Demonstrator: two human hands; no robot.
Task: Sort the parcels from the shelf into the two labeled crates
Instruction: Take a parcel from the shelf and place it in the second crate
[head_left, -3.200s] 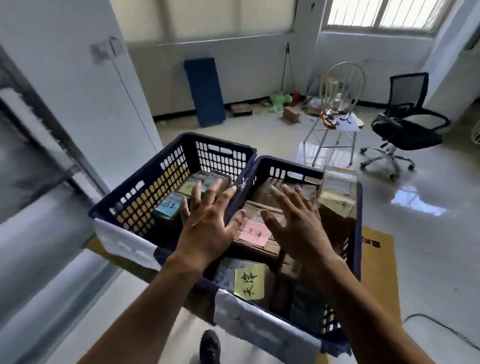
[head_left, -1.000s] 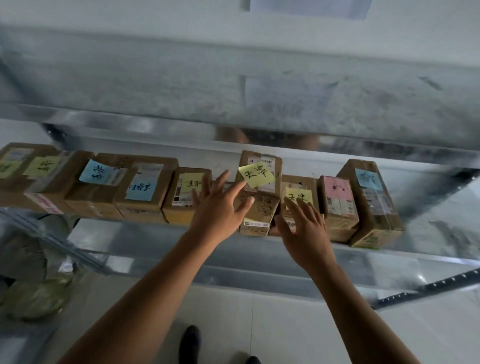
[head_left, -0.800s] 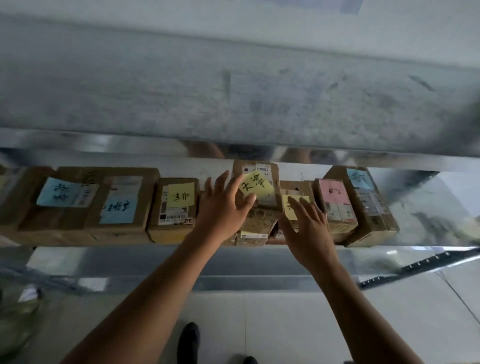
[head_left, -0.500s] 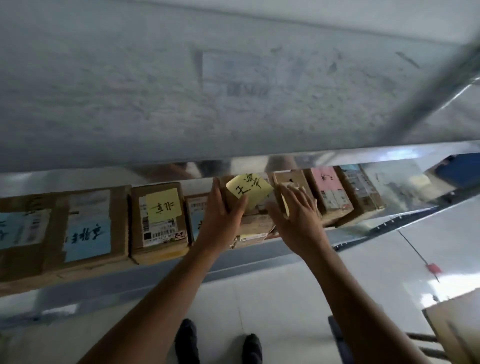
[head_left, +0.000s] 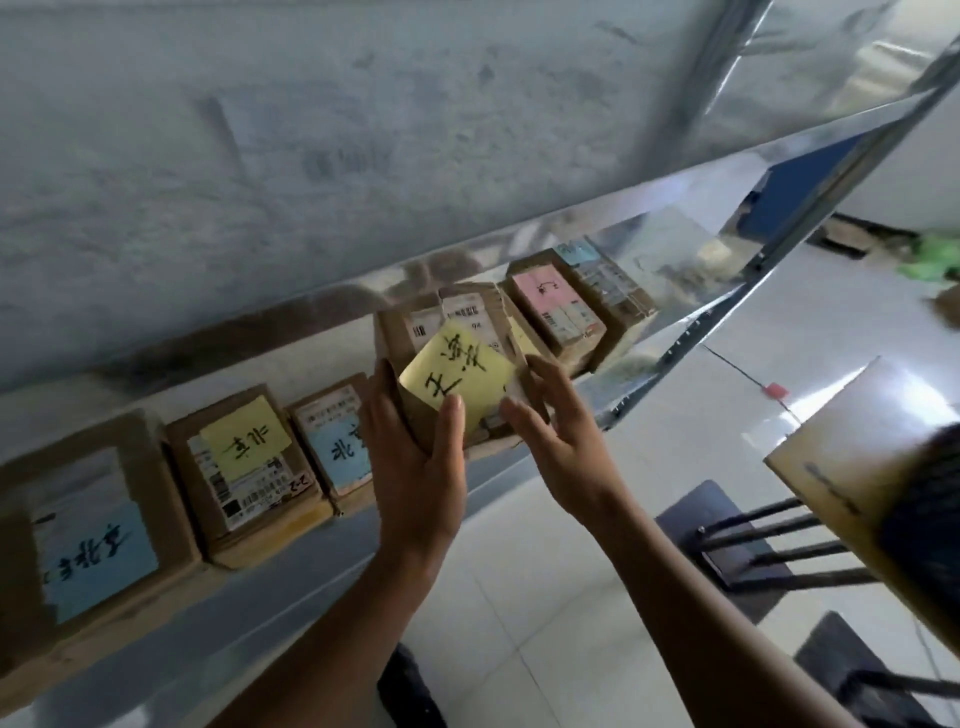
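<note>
At the shelf (head_left: 291, 566), left hand (head_left: 415, 467) and right hand (head_left: 561, 436) grip a yellow-noted parcel (head_left: 402, 338); long axis seemingly rearward.

Storeroom or parcel depot: a metal shelf (head_left: 670, 254) lined with labelled cardboard parcels (head_left: 249, 467), tiled floor (head_left: 545, 623)

Bare forearms (head_left: 353, 623), bare left hand (head_left: 415, 457), bare right hand (head_left: 561, 441), dark shoe (head_left: 410, 686)

We see a brown parcel (head_left: 395, 338) bearing a yellow note (head_left: 457, 382) with black handwriting. Left of that parcel, brown boxes (head_left: 182, 444) carry a blue note (head_left: 345, 452) and a yellow slip (head_left: 244, 441) — right of it, a pink label (head_left: 543, 293). The shelf (head_left: 260, 597) gleams silver-grey.
</note>
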